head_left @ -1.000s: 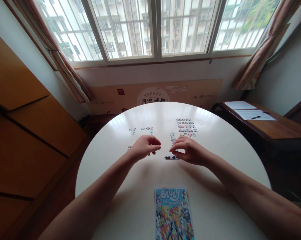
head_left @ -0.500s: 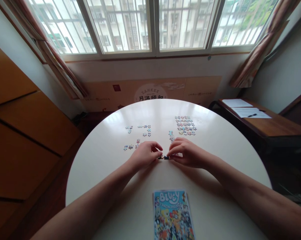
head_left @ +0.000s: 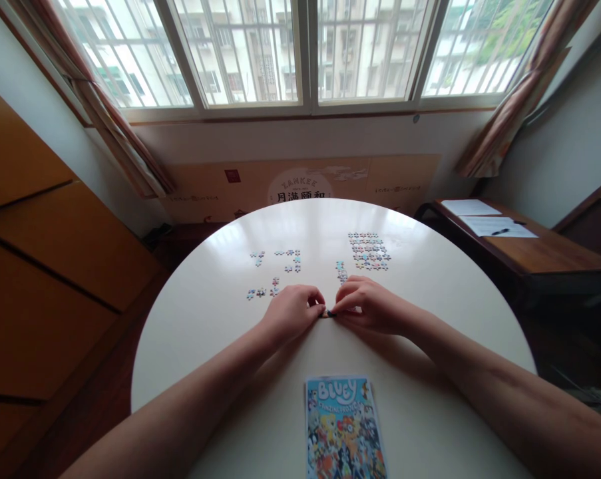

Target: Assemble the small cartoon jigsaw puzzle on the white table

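Small dark jigsaw puzzle pieces lie between my fingertips at the middle of the white round table. My left hand pinches a piece from the left side. From the right, my right hand pinches another one, and the two pieces touch or nearly touch. My fingers partly cover them, so whether they interlock I cannot tell. Just beyond my right hand a short column of joined pieces is partly hidden by the fingers. Beyond my left hand lie small joined clusters and some more pieces.
A block of puzzle pieces in rows lies at the back right of the table. Near me is a colourful "Bluey" picture sheet. A wooden side table with papers and a pen stands at the right.
My hands have come slightly closer together, and the gap between the two dark puzzle pieces has closed or nearly closed. The view has shifted a little.
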`<state>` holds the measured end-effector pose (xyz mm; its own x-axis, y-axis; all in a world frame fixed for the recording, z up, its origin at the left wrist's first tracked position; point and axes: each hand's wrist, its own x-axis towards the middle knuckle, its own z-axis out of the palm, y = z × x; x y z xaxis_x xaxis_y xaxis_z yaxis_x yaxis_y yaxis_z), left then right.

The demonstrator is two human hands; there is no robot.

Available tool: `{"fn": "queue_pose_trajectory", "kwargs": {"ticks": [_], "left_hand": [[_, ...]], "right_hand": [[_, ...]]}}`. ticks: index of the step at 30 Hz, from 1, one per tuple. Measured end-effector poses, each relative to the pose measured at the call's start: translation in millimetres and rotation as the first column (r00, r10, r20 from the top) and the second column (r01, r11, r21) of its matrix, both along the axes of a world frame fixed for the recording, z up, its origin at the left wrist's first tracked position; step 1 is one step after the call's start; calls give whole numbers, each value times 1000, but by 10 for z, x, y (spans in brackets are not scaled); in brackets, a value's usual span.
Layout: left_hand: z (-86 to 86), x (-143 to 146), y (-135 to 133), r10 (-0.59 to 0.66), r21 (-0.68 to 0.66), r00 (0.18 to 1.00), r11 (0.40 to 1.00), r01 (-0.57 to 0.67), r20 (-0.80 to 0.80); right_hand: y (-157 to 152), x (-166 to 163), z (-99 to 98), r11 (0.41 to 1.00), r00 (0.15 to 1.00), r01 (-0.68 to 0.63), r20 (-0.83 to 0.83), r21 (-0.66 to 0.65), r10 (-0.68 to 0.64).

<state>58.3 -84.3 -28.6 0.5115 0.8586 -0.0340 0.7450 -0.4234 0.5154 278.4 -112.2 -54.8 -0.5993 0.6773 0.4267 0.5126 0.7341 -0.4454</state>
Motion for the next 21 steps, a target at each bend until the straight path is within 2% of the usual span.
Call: {"fn": "queue_pose_trajectory", "kwargs": {"ticks": [7, 12, 15, 18, 21], "left_hand": [[-15, 7, -4, -38, 70, 999, 997, 41, -35], [-6, -22, 15, -52, 81, 999, 995, 52, -1], [1, -51, 49, -53, 94, 999, 994, 52, 10], [-13, -63, 71, -44, 132, 999, 990, 45, -6], [-47, -56, 71, -49, 156, 998, 986, 54, -34]], "right_hand": [[-17, -25, 9, 1000, 1000, 6, 3, -10, -6], [-17, 6, 50, 1000, 1000, 3, -5, 17, -3], [23, 117, 71, 997, 998, 66, -9, 41, -66], [60, 235, 82, 990, 990, 141, 12, -3, -141], [62, 286, 82, 986, 990, 131, 56, -103, -126]]}}
